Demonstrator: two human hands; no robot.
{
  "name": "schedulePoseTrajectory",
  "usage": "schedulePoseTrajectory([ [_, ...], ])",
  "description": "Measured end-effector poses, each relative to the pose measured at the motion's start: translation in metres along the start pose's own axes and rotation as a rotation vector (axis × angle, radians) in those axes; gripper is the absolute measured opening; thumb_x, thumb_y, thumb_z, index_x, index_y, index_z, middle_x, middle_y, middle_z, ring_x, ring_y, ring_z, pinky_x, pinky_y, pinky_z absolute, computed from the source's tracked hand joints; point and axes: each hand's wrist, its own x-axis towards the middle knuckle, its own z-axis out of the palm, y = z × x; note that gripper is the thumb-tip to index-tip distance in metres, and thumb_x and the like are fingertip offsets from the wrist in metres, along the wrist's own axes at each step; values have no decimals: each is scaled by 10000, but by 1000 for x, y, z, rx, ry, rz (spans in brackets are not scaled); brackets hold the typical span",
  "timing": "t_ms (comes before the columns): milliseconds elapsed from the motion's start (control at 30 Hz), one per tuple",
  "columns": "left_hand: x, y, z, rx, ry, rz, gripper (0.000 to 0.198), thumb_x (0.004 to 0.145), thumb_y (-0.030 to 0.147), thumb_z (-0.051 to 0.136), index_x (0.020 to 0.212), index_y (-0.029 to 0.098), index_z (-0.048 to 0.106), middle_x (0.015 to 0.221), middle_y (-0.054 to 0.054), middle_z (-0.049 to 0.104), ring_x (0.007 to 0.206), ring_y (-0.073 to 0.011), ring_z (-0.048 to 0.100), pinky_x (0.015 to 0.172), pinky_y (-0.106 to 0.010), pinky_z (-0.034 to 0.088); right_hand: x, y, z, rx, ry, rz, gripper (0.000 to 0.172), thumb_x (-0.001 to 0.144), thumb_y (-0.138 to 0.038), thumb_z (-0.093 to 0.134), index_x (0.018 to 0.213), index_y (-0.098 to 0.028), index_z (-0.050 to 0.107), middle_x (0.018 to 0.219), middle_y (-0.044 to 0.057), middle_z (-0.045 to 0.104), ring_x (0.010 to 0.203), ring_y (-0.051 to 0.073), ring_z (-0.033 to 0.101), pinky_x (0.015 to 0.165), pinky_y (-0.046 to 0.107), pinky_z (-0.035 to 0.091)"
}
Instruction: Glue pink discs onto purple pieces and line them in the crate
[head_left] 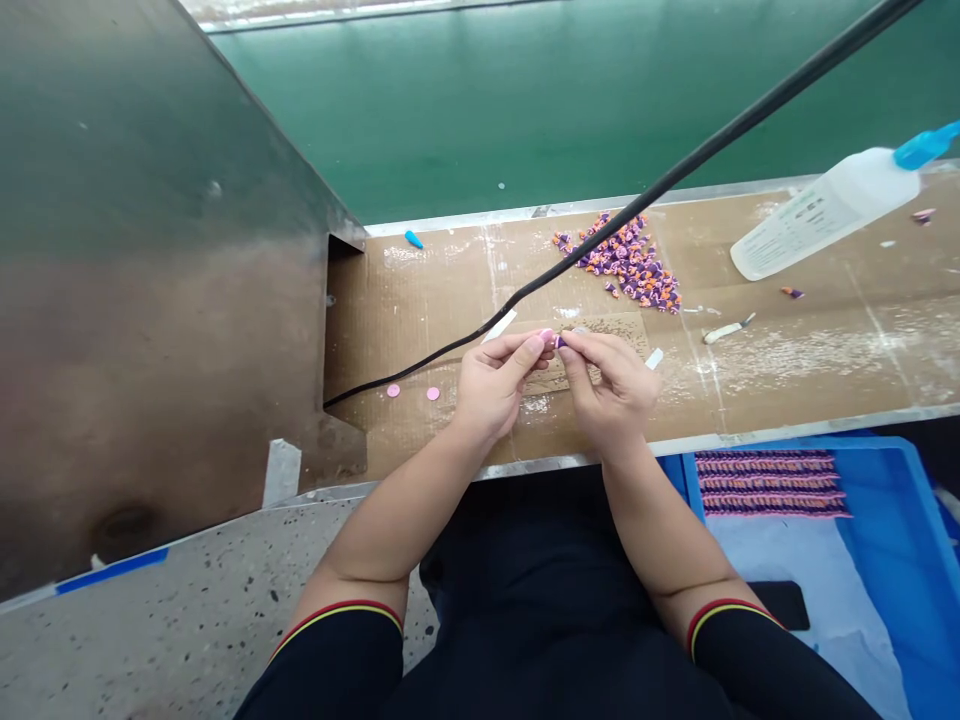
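Over the cardboard-covered bench my two hands meet at the fingertips. My left hand [491,385] pinches a small pink disc [547,336] between thumb and finger. In the fingertips of my right hand [615,385] is a small purple cone-shaped piece [559,342], held against or right beside the disc; whether they are joined cannot be seen. Two more pink discs, a nearer one [433,394] and a farther one [394,390], lie flat left of my left hand. Beyond my hands is a heap of purple, orange and pink pieces [634,262].
A black cable [675,175] crosses diagonally above the bench. To the right lie a white bottle [829,215] with a blue cap and a small knife [727,330]. A blue tray [885,500] with rows of finished-looking pieces [772,484] stands lower right. A metal panel [165,280] rises left.
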Motion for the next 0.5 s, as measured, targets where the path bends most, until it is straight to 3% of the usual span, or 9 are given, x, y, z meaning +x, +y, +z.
schedulePoseTrajectory([
  [333, -1, -4, 0, 77, 16, 91, 381, 672, 570, 1000, 863, 263, 878, 932, -77, 845, 830, -170, 758, 789, -313, 629, 0, -1, 2, 18, 44, -107, 171, 1059, -235, 674, 1124, -279, 826, 1011, 53, 838, 895, 216, 803, 802, 392, 691],
  [500, -3, -3, 0, 149, 27, 157, 355, 712, 570, 978, 894, 280, 883, 911, -71, 844, 855, -197, 782, 853, -359, 665, 0, 0, 2, -26, 7, -53, 182, 1077, -283, 649, 1099, -285, 829, 1009, 56, 837, 904, 225, 800, 820, 409, 690],
])
